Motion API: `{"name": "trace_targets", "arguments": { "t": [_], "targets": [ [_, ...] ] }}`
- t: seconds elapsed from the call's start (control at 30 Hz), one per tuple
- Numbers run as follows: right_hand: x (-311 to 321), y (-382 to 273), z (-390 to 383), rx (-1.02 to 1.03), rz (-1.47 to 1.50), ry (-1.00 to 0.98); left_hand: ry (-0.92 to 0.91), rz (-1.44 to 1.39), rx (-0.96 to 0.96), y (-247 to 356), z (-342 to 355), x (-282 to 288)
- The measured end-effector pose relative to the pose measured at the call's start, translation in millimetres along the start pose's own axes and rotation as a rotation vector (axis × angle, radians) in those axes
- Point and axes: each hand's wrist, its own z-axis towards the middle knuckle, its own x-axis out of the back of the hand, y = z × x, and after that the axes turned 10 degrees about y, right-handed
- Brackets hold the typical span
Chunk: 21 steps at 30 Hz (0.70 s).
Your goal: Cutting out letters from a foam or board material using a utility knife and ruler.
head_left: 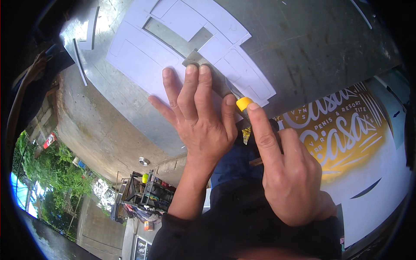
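Observation:
A white sheet (141,71) with drawn outlines and cut-out openings lies on a grey metal tabletop (312,43). My left hand (190,123) rests on it, fingers stretched and spread. Its fingertips press on a flat grey metal straightedge (197,59) that runs slantwise over the sheet, partly hidden under the hand. My right hand (290,173) is closed round a craft knife with a yellow collar (244,103), index finger laid along it. The blade points up and left, beside the straightedge near the sheet's lower right part; whether its tip touches the sheet I cannot tell.
Narrow white offcuts (89,32) lie at the tabletop's far left. A printed yellow and white panel (342,134) is at the right, below the table edge. Another person's arm (32,73) shows at the left. A cluttered rack (151,193) stands on the floor at lower left.

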Motion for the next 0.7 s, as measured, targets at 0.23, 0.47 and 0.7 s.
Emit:
{"name": "trace_targets", "arguments": {
  "t": [0.23,0.47,0.7],
  "targets": [
    [1.8,0.0,-2.5,-0.019,0.01,-0.022,0.001,-0.009,-0.002,0.8,1.3,0.4],
    [3.4,0.7,-3.5,-0.02,0.008,-0.031,-0.004,0.008,-0.01,0.5,0.6,0.7],
    [4.9,0.9,-3.2,-0.019,-0.011,-0.047,-0.005,0.017,-0.017,0.0,0.6,0.1]
  ]
}}
